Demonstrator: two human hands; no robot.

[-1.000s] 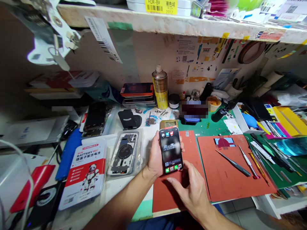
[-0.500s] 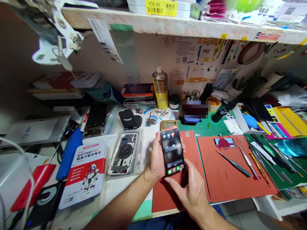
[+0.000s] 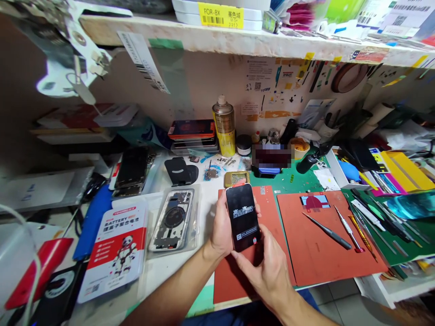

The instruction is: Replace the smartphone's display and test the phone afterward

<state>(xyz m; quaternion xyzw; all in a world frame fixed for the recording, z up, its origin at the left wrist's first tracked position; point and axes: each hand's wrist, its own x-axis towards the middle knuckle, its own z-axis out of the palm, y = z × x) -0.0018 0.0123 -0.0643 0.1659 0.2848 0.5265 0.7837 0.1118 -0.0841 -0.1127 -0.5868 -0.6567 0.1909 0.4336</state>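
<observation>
A smartphone [image 3: 242, 226] is held upright over the near red mat, its dark screen toward me with blocky pale lettering across the middle and a small label near the bottom. My left hand [image 3: 222, 228] wraps round it from the left, fingertips showing past its right edge. At the lower right corner is my right hand [image 3: 268, 267], its thumb near the bottom edge and its fingers curled along the right side. Just behind the phone's top lies a small gold-coloured tray [image 3: 228, 179]. To the left, an opened phone housing [image 3: 174, 220] rests in a clear tray.
A red-and-white battery box [image 3: 113, 249] lies at left. On the right red mat [image 3: 306, 258] are a dark pen-like tool [image 3: 328, 231] and metal-handled tools. A spray can [image 3: 224, 129] stands at the back beneath a low shelf [image 3: 220, 43]. Several tools crowd the right side.
The phone's screen has gone from showing rows of app icons to a dark display with only lettering and a label. Both hands keep nearly the same hold; the view has shifted slightly.
</observation>
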